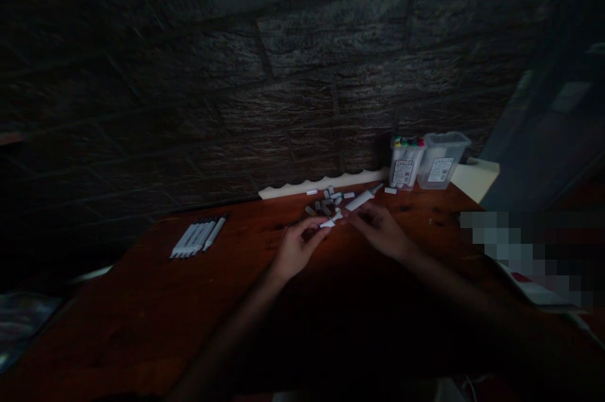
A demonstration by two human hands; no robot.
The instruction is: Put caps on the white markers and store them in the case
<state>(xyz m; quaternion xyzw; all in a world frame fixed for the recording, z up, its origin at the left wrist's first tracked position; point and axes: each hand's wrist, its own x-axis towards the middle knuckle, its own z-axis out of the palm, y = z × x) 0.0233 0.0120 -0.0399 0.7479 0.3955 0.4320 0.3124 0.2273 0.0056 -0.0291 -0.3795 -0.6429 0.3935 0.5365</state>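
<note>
My left hand [300, 244] is closed in a pinch on a small white marker cap [327, 223] over the reddish wooden table [142, 326]. My right hand [380, 229] is closed on the body of a white marker [360, 200], whose tip points toward the cap. The two pieces are nearly touching. Just beyond my hands lies a small pile of loose caps [328, 200].
A row of several capped white markers [198, 236] lies at the table's left. Two clear plastic boxes stand at the back right, one holding coloured markers [406, 162], one looking empty [442, 159]. A dark stone-pattern wall rises behind. A blurred patch is at right.
</note>
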